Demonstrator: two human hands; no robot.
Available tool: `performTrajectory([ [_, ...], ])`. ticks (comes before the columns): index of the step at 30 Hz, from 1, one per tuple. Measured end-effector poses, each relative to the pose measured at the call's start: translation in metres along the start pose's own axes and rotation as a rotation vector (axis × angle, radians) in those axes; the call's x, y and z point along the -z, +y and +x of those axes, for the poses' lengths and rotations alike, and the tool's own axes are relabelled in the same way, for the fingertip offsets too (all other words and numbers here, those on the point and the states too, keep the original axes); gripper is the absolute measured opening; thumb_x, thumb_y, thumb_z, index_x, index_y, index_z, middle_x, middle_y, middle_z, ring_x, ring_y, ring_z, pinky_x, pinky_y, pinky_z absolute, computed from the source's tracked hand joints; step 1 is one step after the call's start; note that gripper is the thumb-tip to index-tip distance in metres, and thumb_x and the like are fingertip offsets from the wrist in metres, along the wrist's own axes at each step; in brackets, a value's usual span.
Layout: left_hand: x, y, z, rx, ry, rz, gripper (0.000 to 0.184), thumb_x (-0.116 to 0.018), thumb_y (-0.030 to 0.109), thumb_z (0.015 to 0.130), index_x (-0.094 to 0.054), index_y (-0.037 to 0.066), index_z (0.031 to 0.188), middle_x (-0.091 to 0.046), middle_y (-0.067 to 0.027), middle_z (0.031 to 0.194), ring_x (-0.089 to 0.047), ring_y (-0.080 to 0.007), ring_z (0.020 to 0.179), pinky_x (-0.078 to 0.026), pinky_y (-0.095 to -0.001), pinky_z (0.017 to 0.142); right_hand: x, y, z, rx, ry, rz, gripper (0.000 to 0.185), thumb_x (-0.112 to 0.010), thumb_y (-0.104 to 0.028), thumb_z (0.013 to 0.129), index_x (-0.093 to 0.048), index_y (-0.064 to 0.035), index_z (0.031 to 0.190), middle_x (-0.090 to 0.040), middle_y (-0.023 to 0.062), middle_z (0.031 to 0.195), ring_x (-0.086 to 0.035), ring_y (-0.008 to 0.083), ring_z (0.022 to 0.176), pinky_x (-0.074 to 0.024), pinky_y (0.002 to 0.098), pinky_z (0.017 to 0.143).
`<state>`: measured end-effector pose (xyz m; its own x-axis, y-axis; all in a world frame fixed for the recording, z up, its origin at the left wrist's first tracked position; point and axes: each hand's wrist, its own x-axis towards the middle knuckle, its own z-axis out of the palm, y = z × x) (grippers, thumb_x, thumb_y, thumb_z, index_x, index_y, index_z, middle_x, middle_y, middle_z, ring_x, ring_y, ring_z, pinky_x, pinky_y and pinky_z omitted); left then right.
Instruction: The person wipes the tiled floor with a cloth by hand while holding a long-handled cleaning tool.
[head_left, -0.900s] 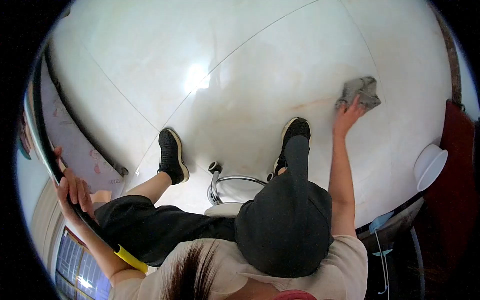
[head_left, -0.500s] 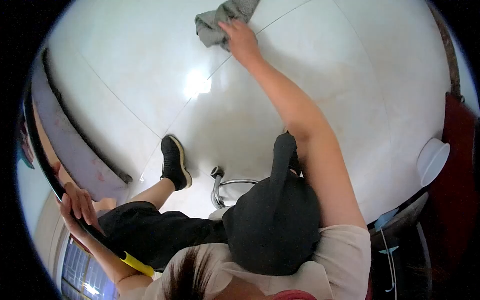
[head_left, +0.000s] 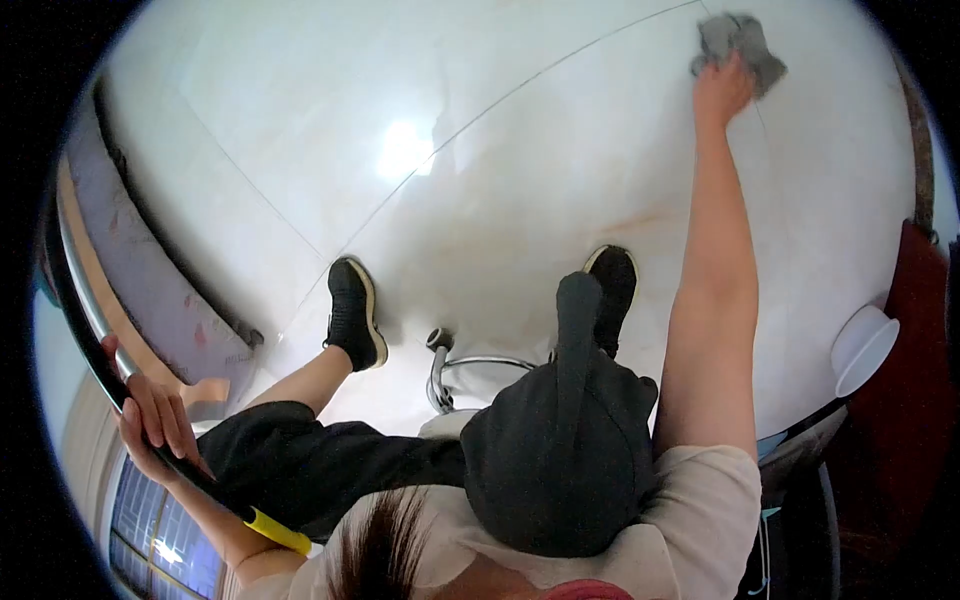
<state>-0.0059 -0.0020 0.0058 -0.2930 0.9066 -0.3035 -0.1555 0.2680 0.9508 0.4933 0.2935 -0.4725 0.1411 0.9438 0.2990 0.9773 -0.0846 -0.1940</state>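
At the upper right, my right hand (head_left: 727, 92) presses a crumpled grey cloth (head_left: 750, 60) against the white tiled floor (head_left: 520, 160), its fingers bent over the near edge. The arm is stretched out straight. On the far left, my left hand (head_left: 155, 425) has its fingers curled around a long black pole (head_left: 85, 325) with a yellow end section (head_left: 278, 530). A silver tube (head_left: 92, 290) runs beside the pole up to the fingers; how they connect is unclear.
A black shoe (head_left: 352, 315) and another black shoe (head_left: 612, 290) stand on the floor, with chrome stool legs (head_left: 440, 380) between them. A white tub (head_left: 865, 350) lies at the right by a dark red panel (head_left: 905, 400). A pale padded edge (head_left: 150, 280) borders the left.
My right hand has swept the grey cloth across the floor to the right, and that arm has straightened. My left hand stays on the black pole; the silver tube now shows more.
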Motion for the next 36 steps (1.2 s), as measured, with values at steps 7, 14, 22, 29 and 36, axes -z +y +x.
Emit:
performTrajectory([
  [7, -0.014, 0.001, -0.002, -0.005, 0.035, -0.031, 0.055, -0.042, 0.006, 0.091, -0.015, 0.002, 0.139, -0.038, -0.0005, 0.052, -0.036, -0.0082, 0.031, -0.037, -0.0203, 0.027, -0.005, -0.159, 0.011, 0.27, -0.221, 0.773, 0.035, -0.051, -0.003, 0.079, -0.054, -0.0049, 0.114, -0.055, 0.0204, 0.104, -0.051, 0.0374, 0.097, -0.0413, 0.0414, 0.086],
  [14, -0.021, 0.009, -0.004, -0.043, 0.094, 0.042, 0.058, -0.054, 0.014, 0.087, -0.024, -0.005, 0.133, -0.044, 0.0013, 0.048, -0.042, -0.0072, 0.031, -0.04, -0.0181, 0.029, 0.128, -0.145, -0.073, -0.145, -0.293, 0.995, 0.045, -0.05, -0.004, 0.084, -0.042, -0.004, 0.129, -0.044, 0.0184, 0.128, -0.043, 0.0332, 0.118, -0.0319, 0.0402, 0.1],
  [22, 0.003, 0.013, -0.016, -0.066, 0.053, -0.048, 0.056, -0.052, 0.013, 0.088, -0.024, -0.003, 0.133, -0.046, 0.0013, 0.049, -0.045, -0.0078, 0.032, -0.043, -0.0181, 0.03, 0.123, -0.17, -0.227, 0.491, -0.653, 0.373, 0.053, -0.051, -0.008, 0.082, -0.038, -0.0097, 0.134, -0.041, 0.0182, 0.131, -0.029, 0.032, 0.13, -0.0253, 0.0521, 0.101],
  [29, 0.004, 0.014, -0.02, -0.079, 0.046, -0.071, 0.057, -0.053, 0.013, 0.087, -0.024, -0.003, 0.134, -0.046, 0.0014, 0.049, -0.044, -0.0072, 0.031, -0.041, -0.0164, 0.03, 0.031, -0.283, -0.071, 0.418, -0.57, 0.672, 0.044, -0.049, -0.006, 0.083, -0.048, -0.012, 0.126, -0.054, 0.0175, 0.116, -0.05, 0.0331, 0.11, -0.0405, 0.0374, 0.091],
  [36, 0.016, 0.013, -0.027, -0.135, 0.08, -0.124, 0.058, -0.053, 0.012, 0.086, -0.023, -0.006, 0.133, -0.046, 0.0011, 0.045, -0.043, -0.0079, 0.029, -0.039, -0.0169, 0.027, 0.128, -0.23, -0.097, 0.404, -0.459, 0.764, 0.047, -0.051, 0.001, 0.079, -0.049, -0.0085, 0.125, -0.048, 0.0186, 0.125, -0.048, 0.0345, 0.112, -0.0374, 0.0397, 0.095],
])
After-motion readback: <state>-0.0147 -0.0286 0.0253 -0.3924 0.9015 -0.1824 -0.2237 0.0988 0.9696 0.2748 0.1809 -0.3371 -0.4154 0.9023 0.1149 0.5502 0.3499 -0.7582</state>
